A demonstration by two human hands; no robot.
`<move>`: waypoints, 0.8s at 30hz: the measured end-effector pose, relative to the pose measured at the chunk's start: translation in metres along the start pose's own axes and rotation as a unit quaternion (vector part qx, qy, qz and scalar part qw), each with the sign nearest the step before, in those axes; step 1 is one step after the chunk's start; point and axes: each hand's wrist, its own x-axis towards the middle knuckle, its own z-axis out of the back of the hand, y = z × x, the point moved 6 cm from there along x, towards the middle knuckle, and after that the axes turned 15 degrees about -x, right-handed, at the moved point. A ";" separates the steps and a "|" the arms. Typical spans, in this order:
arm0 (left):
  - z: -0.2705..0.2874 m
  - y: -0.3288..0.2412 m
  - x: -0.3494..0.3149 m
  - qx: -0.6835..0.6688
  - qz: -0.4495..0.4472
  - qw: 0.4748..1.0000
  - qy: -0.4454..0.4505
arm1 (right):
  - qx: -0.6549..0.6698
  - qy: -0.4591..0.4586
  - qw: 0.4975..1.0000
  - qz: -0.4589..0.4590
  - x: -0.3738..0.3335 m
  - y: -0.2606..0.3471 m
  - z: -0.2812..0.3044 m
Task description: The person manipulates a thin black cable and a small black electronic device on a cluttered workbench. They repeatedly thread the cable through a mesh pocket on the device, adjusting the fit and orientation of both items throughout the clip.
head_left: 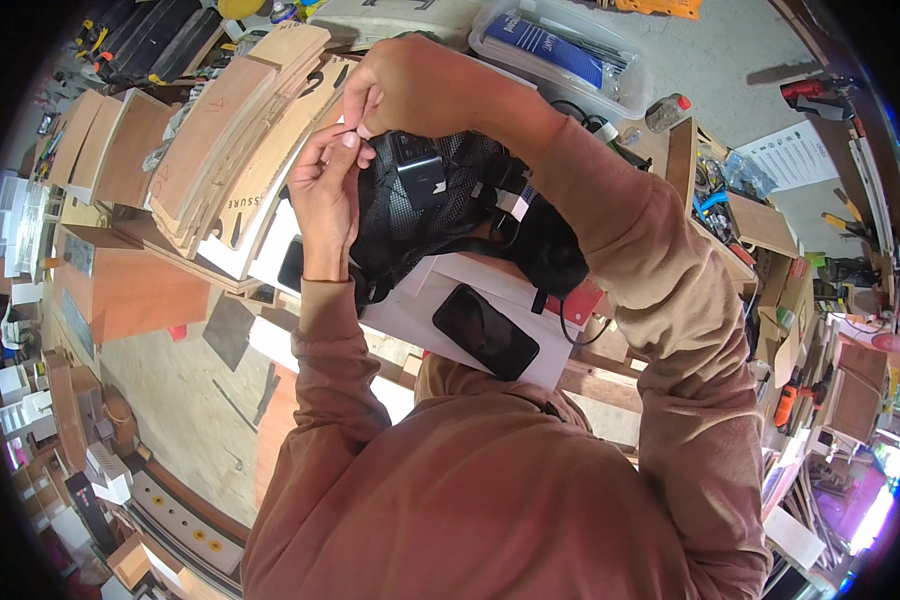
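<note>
In front of me lies a black mesh harness or bag point(385, 235) with straps and a cable. A boxy black device point(420, 175) sits on top of it. At its far left edge, my left hand point(325, 195) is closed in a pinch, palm partly turned up. My right hand point(400, 90) reaches across from the right and pinches at the same spot, its fingertips meeting the left ones. Something thin and dark shows between them, too small to name. Nearer to me, a black smartphone point(485, 332) rests on a white board point(400, 318).
Stacked curved plywood pieces point(215, 140) stand at the left, beside a wooden box point(135, 285). A clear plastic bin point(620, 95) with a blue packet is at the far side, near a red-capped jar point(667, 113). An orange drill point(788, 400) lies at the right.
</note>
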 end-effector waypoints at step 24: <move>-0.013 -0.005 0.000 0.039 0.039 0.997 0.053 | -0.047 -0.110 0.993 0.017 -0.039 -0.017 0.001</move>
